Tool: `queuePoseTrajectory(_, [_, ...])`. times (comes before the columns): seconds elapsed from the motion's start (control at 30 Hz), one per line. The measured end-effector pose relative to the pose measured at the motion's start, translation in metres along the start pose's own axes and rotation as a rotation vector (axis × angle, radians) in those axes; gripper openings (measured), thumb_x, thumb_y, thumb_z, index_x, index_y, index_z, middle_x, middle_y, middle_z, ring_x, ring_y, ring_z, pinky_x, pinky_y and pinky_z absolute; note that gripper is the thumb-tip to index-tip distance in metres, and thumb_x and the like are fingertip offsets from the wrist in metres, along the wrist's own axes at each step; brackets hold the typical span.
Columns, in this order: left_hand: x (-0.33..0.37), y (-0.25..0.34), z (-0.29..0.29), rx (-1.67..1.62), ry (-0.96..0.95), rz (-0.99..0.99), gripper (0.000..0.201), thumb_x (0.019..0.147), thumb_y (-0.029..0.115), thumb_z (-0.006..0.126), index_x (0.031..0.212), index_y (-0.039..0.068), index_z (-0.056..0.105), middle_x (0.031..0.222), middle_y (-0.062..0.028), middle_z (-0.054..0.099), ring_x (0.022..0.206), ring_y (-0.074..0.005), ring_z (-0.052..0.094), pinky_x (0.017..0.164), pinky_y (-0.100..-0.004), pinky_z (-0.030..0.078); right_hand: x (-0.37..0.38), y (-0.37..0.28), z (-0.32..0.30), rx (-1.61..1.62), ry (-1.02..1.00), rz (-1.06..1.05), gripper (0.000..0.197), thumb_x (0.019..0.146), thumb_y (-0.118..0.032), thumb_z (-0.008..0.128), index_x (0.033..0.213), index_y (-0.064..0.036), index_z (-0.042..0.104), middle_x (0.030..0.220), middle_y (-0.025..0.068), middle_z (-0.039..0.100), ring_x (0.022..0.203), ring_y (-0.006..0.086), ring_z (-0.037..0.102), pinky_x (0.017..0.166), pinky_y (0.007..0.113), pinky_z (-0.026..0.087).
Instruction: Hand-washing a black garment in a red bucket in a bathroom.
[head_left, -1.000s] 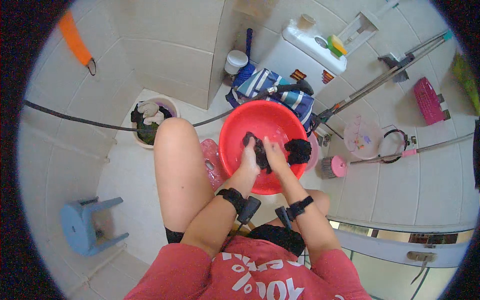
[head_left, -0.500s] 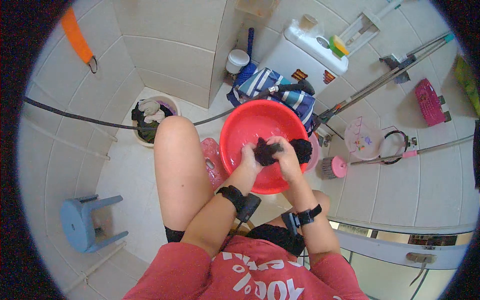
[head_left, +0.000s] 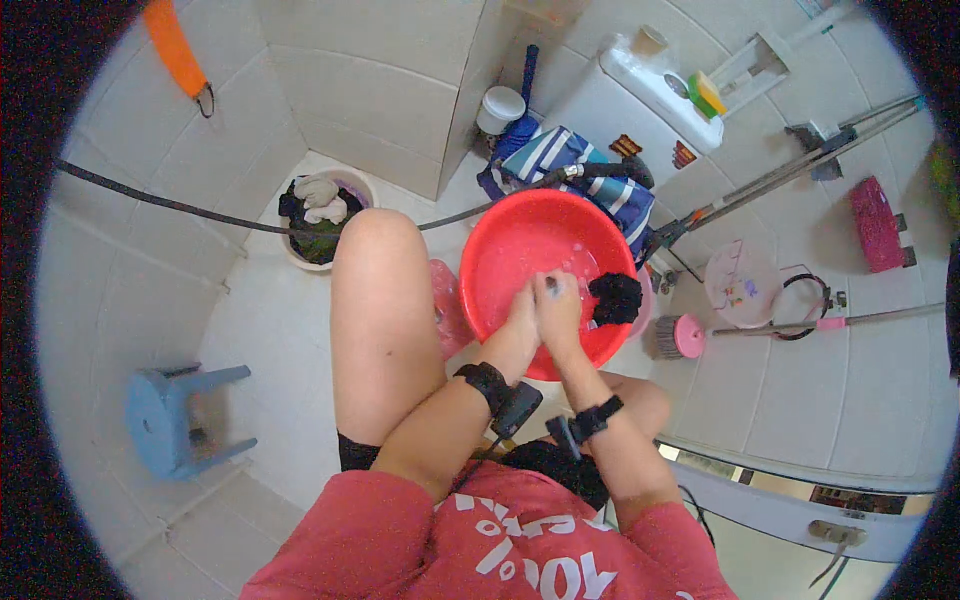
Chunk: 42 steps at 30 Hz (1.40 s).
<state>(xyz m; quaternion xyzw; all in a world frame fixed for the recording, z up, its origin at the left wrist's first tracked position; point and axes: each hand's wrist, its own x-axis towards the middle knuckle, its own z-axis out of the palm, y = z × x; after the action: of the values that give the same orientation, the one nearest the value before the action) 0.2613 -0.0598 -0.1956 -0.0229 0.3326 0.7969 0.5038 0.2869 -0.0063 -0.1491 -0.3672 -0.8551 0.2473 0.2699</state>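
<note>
Both hands are pressed together over the red basin (head_left: 488, 215), which has shallow sudsy water in it. My right hand (head_left: 560, 308) is closed tightly, and a small dark bit of black cloth (head_left: 551, 284) shows at its top. My left hand (head_left: 524, 318) is closed against it from the left; most of the cloth is hidden between the palms. A bunched black cloth (head_left: 615, 298) hangs over the basin's right rim, just right of my right hand. Whether the two dark pieces are joined cannot be seen.
A pink stool (head_left: 450, 315) stands left of the basin. Beyond it are a bucket of clothes (head_left: 368, 190) and a dark hose (head_left: 180, 207). A blue stool (head_left: 160, 425) is at left. A striped bag (head_left: 570, 155) lies behind the basin; a pink brush (head_left: 685, 336) hangs at right.
My hands have come together and squeezed the black cloth into a small bundle, where before it bulged out between them. The bunched cloth on the right rim stays there.
</note>
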Motion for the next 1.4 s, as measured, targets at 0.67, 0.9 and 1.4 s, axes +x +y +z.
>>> queuePoseTrajectory(0.67, [0.039, -0.053, -0.028, -0.199, -0.016, -0.070, 0.032, 0.092, 0.035, 0.031, 0.095, 0.010, 0.052, 0.092, -0.0080, 0.060, 0.078, -0.0233, 0.059, 0.073, -0.0400, 0.049, 0.004, -0.003, -0.012, 0.381, -0.167, 0.073, 0.019, 0.089, -0.017, 0.044, 0.090, -0.0018, 0.056, 0.077, 0.0131, 0.057, 0.070, 0.0283, 0.054, 0.068, 0.038, 0.043])
queuePoseTrajectory(0.9, [0.034, 0.016, 0.012, -0.530, 0.139, -0.301, 0.037, 0.082, 0.045, 0.041, 0.080, 0.012, 0.057, 0.074, -0.0084, 0.060, 0.069, -0.0268, 0.059, 0.065, -0.0438, 0.050, 0.025, 0.044, -0.031, 0.660, -0.663, 0.659, 0.035, 0.089, -0.033, 0.045, 0.097, -0.0019, 0.058, 0.084, 0.0053, 0.058, 0.070, 0.0127, 0.054, 0.061, 0.026, 0.042])
queuePoseTrajectory(1.4, [0.029, 0.011, 0.018, -0.317, 0.048, -0.359, 0.052, 0.083, 0.064, 0.035, 0.090, 0.016, 0.055, 0.091, -0.0049, 0.057, 0.085, -0.0233, 0.056, 0.073, -0.0413, 0.046, 0.007, -0.002, -0.054, 0.372, -0.459, 0.202, 0.020, 0.076, -0.014, 0.060, 0.094, -0.0057, 0.059, 0.086, 0.0117, 0.059, 0.082, 0.0216, 0.058, 0.075, 0.032, 0.044])
